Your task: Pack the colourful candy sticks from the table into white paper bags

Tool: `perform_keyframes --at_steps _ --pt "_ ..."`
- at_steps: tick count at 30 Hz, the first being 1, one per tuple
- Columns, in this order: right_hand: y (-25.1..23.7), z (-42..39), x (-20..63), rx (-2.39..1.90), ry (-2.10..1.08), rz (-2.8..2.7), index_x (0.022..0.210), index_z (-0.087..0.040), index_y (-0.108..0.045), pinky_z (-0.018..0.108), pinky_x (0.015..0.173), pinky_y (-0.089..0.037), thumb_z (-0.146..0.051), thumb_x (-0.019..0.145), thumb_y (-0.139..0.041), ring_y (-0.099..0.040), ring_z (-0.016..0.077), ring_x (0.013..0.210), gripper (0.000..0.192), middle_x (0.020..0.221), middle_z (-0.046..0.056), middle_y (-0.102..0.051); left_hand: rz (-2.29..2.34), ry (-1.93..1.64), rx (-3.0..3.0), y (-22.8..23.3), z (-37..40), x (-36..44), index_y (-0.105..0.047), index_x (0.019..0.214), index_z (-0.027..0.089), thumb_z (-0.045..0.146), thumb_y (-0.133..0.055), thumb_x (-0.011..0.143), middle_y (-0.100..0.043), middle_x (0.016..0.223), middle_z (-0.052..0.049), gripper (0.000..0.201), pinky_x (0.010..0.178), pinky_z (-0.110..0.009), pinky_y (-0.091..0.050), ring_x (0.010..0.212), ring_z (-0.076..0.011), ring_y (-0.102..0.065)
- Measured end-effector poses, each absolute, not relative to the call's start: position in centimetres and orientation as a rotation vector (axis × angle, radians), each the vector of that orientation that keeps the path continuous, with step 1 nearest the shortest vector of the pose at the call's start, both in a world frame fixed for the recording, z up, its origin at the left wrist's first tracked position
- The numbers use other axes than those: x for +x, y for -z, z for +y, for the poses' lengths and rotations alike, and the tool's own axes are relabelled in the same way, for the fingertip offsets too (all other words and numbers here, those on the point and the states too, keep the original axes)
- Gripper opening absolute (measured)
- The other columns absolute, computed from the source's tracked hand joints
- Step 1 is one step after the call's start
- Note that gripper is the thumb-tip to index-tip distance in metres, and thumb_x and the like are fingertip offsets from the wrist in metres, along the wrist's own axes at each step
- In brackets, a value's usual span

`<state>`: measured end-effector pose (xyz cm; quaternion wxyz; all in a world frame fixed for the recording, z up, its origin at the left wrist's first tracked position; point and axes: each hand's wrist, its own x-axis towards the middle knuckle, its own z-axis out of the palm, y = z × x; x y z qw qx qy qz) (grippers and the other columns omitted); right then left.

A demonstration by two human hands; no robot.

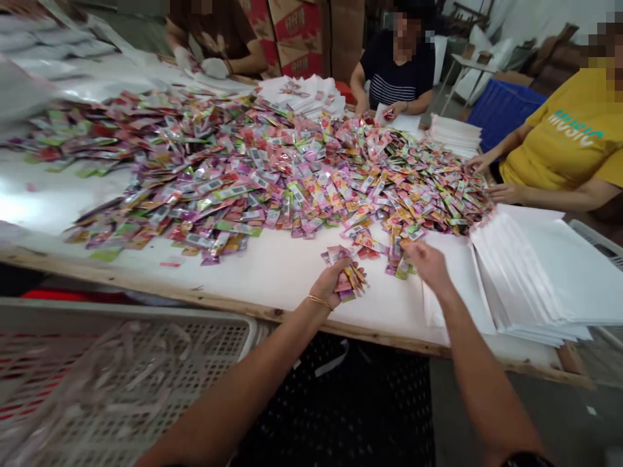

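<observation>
A fanned bunch of small printed sachets (354,280) is gripped in my left hand (331,283), over the white table near its front edge. My right hand (431,264) is closed, its fingertips pressed together beside a few loose sachets (395,254) at the near edge of the pile. Whatever those fingertips hold is too small to make out. Behind both hands spreads a large heap of sachets (272,175) in pink, purple, green and yellow. Just right of my right hand lies a stack of white bags (530,272), partly fanned.
Three people stand around the table (272,275), their hands at the sachets or bags. More white bags (309,97) lie at the back. A perforated plastic basket (204,337) stands below the front left edge. Red cartons (299,39) and a blue bin (503,110) are beyond.
</observation>
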<state>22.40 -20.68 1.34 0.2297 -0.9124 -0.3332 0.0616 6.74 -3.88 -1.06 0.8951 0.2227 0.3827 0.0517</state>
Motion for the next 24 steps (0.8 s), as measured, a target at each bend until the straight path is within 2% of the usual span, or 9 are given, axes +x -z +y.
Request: perform_keyframes --at_steps 3,6,8,11,14,17,20,22,24 --pt "-2.5 -23.3 29.7 -2.801 -0.131 -0.681 0.105 -0.008 -0.066 0.039 0.093 -0.042 -0.018 0.083 -0.05 -0.058 0.0273 0.106 0.03 0.11 0.02 -0.064 0.781 -0.101 0.431 0.8 -3.5 6.3 -0.057 0.071 0.011 0.017 -0.055 0.086 -0.064 0.061 -0.005 0.016 0.058 -0.029 -0.056 0.053 -0.0157 -0.064" --pt "-2.2 -24.5 33.6 -2.971 -0.226 -0.641 0.105 -0.008 -0.065 0.033 0.089 -0.043 -0.014 0.072 -0.062 -0.058 0.025 0.104 0.034 0.108 0.017 -0.065 0.769 -0.063 0.414 0.7 -3.8 6.0 -0.057 0.071 0.011 0.019 -0.055 0.087 -0.063 0.059 -0.003 0.018 0.057 -0.029 -0.056 0.048 -0.014 -0.062" --pt "-2.1 -24.7 34.3 -3.043 -0.288 -0.652 0.105 -0.01 -0.064 0.03 0.081 -0.043 -0.016 0.072 -0.065 -0.061 0.0229 0.096 0.034 0.102 0.014 -0.067 0.774 -0.027 0.422 0.7 -4.0 5.8 -0.057 0.071 0.011 0.022 -0.052 0.089 -0.062 0.057 -0.004 0.022 0.055 -0.029 -0.056 0.046 -0.0143 -0.061" --pt "-3.2 -24.4 33.7 -3.096 -0.304 -0.726 0.098 -0.013 -0.066 0.028 0.074 -0.041 -0.018 0.077 -0.063 -0.062 0.0214 0.089 0.022 0.096 0.012 -0.068 0.773 -0.022 0.446 0.4 -3.6 5.6 -0.057 0.071 0.011 0.023 -0.049 0.09 -0.063 0.056 -0.006 0.024 0.051 -0.028 -0.054 0.046 -0.015 -0.061" --pt "-7.1 -24.2 32.4 -3.076 -0.262 -0.855 0.09 -0.015 -0.064 0.026 0.069 -0.038 -0.023 0.084 -0.058 -0.061 0.0182 0.081 0.012 0.087 0.008 -0.068 0.74 -0.022 0.506 -0.5 -2.4 5.3 -0.058 0.074 0.011 0.025 -0.048 0.089 -0.063 0.056 -0.006 0.023 0.048 -0.028 -0.053 0.047 -0.0159 -0.061" --pt "-13.4 -24.2 30.8 -2.908 -0.163 -1.068 0.081 -0.017 -0.06 0.024 0.063 -0.035 -0.034 0.089 -0.05 -0.057 0.0131 0.065 0.021 0.068 0.001 -0.062 0.7 -0.069 0.559 -2.2 -0.6 5.0 -0.059 0.076 0.011 0.026 -0.047 0.089 -0.062 0.055 -0.006 0.024 0.046 -0.027 -0.052 0.048 -0.016 -0.061" --pt "-19.5 -23.0 28.7 -2.799 -0.084 -1.353 0.068 -0.017 -0.056 0.023 0.059 -0.03 -0.041 0.085 -0.053 -0.048 0.0102 0.058 0.029 0.056 -0.003 -0.051 0.683 -0.18 0.591 -5.4 1.3 4.3 -0.058 0.074 0.011 0.028 -0.044 0.092 -0.061 0.054 -0.005 0.028 0.049 -0.024 -0.051 0.05 -0.0136 -0.059" --pt "-21.4 -20.9 26.6 -2.804 -0.248 -1.579 0.064 -0.017 -0.057 0.023 0.059 -0.03 -0.039 0.083 -0.055 -0.046 0.0099 0.057 0.029 0.055 -0.003 -0.049 0.648 -0.262 0.634 -8.1 2.3 3.5 -0.058 0.074 0.011 0.029 -0.041 0.094 -0.061 0.053 -0.004 0.032 0.052 -0.02 -0.05 0.051 -0.0108 -0.058" --pt "-20.5 -17.9 23.8 -2.778 -0.435 -1.823 0.069 -0.018 -0.062 0.024 0.063 -0.034 -0.032 0.081 -0.055 -0.052 0.012 0.062 0.02 0.062 -0.002 -0.056 0.617 -0.292 0.684 -10.5 2.6 2.7 -0.058 0.077 0.011 0.03 -0.04 0.095 -0.062 0.056 -0.002 0.032 0.055 -0.02 -0.05 0.052 -0.0099 -0.058"
